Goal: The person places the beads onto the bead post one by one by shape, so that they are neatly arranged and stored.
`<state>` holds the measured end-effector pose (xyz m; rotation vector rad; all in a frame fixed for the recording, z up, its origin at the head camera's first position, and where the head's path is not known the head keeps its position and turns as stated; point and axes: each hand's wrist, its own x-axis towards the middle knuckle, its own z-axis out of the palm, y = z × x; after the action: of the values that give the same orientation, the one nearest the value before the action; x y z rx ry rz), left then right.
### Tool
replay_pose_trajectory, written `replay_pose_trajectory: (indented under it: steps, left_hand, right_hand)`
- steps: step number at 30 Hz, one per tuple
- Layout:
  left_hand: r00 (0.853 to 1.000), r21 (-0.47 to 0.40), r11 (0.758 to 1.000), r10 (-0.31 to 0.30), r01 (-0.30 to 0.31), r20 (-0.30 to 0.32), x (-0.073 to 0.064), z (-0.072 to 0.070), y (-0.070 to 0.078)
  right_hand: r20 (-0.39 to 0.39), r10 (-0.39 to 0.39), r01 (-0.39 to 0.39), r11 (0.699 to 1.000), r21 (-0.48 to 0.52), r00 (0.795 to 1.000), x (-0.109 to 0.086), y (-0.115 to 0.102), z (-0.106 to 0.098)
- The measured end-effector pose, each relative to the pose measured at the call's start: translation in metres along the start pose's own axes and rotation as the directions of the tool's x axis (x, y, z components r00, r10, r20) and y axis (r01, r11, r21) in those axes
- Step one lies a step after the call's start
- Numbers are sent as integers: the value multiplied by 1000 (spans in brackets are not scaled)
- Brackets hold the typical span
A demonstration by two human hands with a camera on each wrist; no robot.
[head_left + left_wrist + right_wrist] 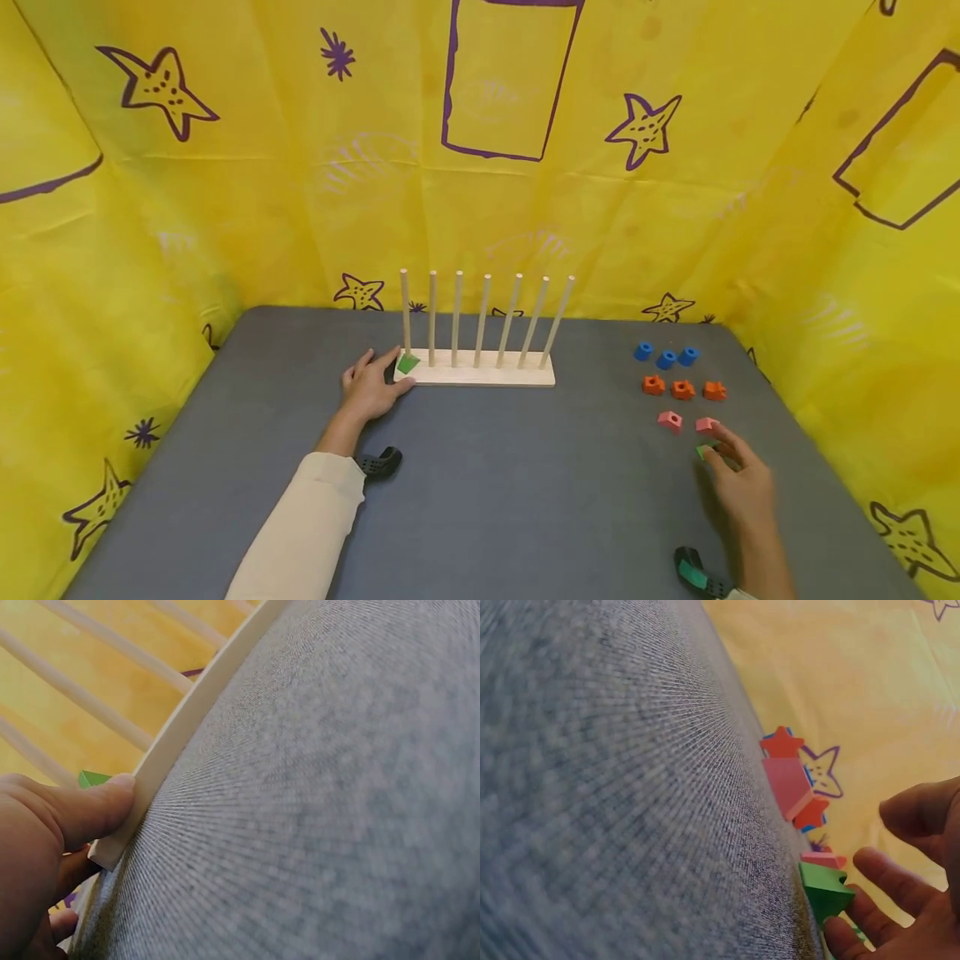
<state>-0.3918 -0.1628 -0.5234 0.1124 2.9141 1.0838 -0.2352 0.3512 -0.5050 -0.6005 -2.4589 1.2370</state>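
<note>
A wooden peg board with several upright pegs stands toward the back of the table. Its left end is held by my left hand, with the thumb along the front edge in the left wrist view. On the leftmost peg, at the base, sits a green block. At the right, my right hand hovers over another green block, fingers spread and thumb apart in the right wrist view. That green block is close to the fingertips; contact is unclear. Just beyond it lies a pink block.
A second pink block lies left of the first. Behind are three orange star-shaped blocks and three blue cylinders. A yellow patterned cloth encloses the grey table at the back and sides.
</note>
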Motion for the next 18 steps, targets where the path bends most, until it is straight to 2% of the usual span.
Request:
replay_pose_trajectory:
  steps: [5, 8, 11, 14, 18]
  left_hand:
    - [1000, -6, 1000, -2, 2, 3, 0, 1, 2]
    - [1000, -5, 1000, -7, 7, 6, -2, 0, 1]
    - [1000, -9, 1000, -15, 15, -5, -2, 2, 2]
    - [1000, -16, 1000, -17, 17, -11, -1, 4, 4]
    - [999, -15, 999, -30, 30, -17, -2, 3, 4]
  right_hand:
    - [-3, -8, 8, 999, 33, 1000, 0, 4, 1]
    - [-44, -52, 55, 997, 60, 998, 0, 7, 4]
    - [-73, -102, 105, 993, 44, 992, 2, 10, 5]
    - [-66, -115, 113, 993, -33, 991, 2, 13, 2]
    - [23, -110, 112, 979, -171, 994, 4, 13, 0]
